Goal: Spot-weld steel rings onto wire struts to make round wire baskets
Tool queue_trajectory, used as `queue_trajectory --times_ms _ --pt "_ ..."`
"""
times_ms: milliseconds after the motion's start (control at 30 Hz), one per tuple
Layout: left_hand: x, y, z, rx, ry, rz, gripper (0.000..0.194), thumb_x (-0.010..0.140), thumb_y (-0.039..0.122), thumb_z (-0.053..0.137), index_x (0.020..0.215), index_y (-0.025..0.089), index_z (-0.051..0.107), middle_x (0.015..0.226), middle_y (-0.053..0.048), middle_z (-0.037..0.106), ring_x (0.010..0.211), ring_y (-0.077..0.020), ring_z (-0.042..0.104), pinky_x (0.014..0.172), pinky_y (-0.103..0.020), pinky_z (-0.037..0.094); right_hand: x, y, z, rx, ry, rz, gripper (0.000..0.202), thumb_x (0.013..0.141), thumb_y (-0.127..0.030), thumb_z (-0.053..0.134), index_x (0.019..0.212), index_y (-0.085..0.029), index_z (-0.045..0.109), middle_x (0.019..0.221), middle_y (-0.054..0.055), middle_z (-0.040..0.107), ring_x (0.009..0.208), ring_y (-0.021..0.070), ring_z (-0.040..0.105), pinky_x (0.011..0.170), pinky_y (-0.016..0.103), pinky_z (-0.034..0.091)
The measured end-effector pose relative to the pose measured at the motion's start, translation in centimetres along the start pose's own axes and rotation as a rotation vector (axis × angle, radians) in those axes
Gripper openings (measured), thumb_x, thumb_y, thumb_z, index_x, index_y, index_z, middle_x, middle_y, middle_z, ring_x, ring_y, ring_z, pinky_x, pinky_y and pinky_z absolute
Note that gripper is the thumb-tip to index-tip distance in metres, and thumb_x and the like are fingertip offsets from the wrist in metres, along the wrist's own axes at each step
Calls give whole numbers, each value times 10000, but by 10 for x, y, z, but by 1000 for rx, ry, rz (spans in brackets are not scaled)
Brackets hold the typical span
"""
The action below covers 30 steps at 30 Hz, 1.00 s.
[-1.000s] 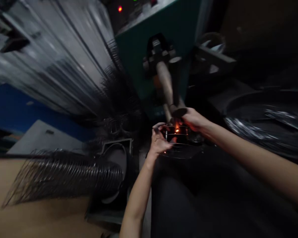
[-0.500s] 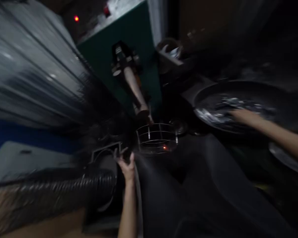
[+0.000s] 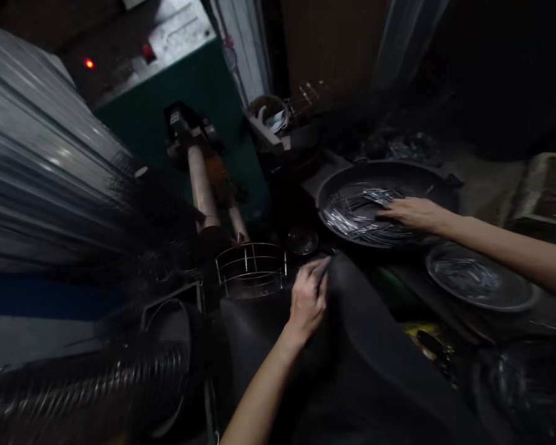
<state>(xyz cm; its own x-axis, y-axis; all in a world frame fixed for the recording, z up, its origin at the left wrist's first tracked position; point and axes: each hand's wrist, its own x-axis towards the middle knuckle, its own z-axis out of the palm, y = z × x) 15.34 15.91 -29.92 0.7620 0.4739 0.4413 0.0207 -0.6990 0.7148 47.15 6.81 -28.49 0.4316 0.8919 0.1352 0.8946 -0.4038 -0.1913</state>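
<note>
My right hand reaches into a wide dark basin, its fingers closed on some thin metal rods. More shiny rods lie spread below it in the basin. My left hand is over the dark cloth on my lap, fingers curled together. Something dark shows at its fingertips, too unclear to name. Left of that hand is a round wire frame, upright beneath the arms of a green machine. Nothing touches the frame from my hands.
A shallow bowl of small metal pieces stands at the right, below my forearm. A large coil-like stack of metal rings lies at the lower left. Corrugated sheeting borders the left, and a pale crate the far right.
My left hand has moved right, from open beside the wire frame to closed over my lap. My right hand stays in the basin. The view has shifted to the right.
</note>
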Motion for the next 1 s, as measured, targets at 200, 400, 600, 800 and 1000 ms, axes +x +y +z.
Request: queue_trajectory --times_ms 200,400,600,800,1000 --pt "100 -2 90 25 -231 -57 283 877 305 552 1138 199 573 1136 -115 624 1178 -296 536 982 -500 440 -2 -20 -48 -290 -172 -385 213 783 -108 641 930 -233 730 945 121 681 914 218 508 821 365 312" --pt "91 22 88 -149 -93 -344 243 945 307 394 988 215 615 821 -39 666 757 -199 650 718 -303 526 -42 -57 -43 81 447 -150 236 832 -199 529 1015 -263 663 1127 131 623 1125 272 502 1023 423 300" --pt "52 32 33 56 -152 -368 250 940 259 409 1039 158 615 878 -87 682 817 -232 658 755 -321 525 -47 -138 7 763 265 192 124 744 -375 533 813 -297 600 991 121 666 950 297 613 867 425 456" --pt "-33 5 -107 169 164 -203 234 909 297 503 1120 215 562 1056 -59 639 993 -193 613 903 -338 497 8 -196 -7 932 -14 202 167 827 -269 487 695 -227 580 756 80 641 731 224 606 711 353 472" --pt "-13 -64 -176 272 148 -119 956 610 336 775 1394 215 241 1251 -124 488 1201 -320 447 1047 -540 313 63 -252 -2 1375 -130 166 194 851 -200 535 1041 -171 556 656 -16 520 463 84 430 405 183 344"
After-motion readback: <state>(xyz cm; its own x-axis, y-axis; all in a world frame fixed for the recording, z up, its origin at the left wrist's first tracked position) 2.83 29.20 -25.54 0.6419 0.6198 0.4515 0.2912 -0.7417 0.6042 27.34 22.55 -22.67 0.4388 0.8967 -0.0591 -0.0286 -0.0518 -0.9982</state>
